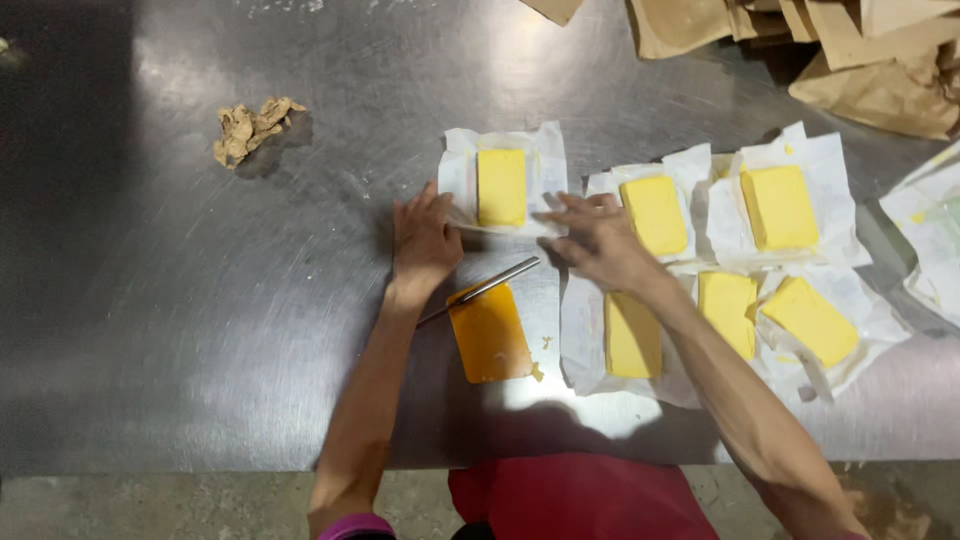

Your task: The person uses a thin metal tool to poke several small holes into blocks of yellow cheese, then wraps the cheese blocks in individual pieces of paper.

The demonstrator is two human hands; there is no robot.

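Observation:
A yellow block [501, 186] lies on a white paper sheet [551, 160] in the middle of the steel table [200, 300]. My left hand [423, 240] rests flat at the sheet's lower left corner, fingers apart. My right hand [595, 240] reaches across to the sheet's lower right edge, fingers spread and touching the paper. Just below my left hand an orange-yellow block [490, 335] lies bare on the table, with a thin metal rod [485, 288] lying across its top corner.
Several more yellow blocks on white paper [780, 207] lie to the right. Crumpled brown paper [250, 127] sits at the upper left. Brown paper bags [880, 60] pile at the far right corner. The table's near edge [200, 468] runs along the bottom.

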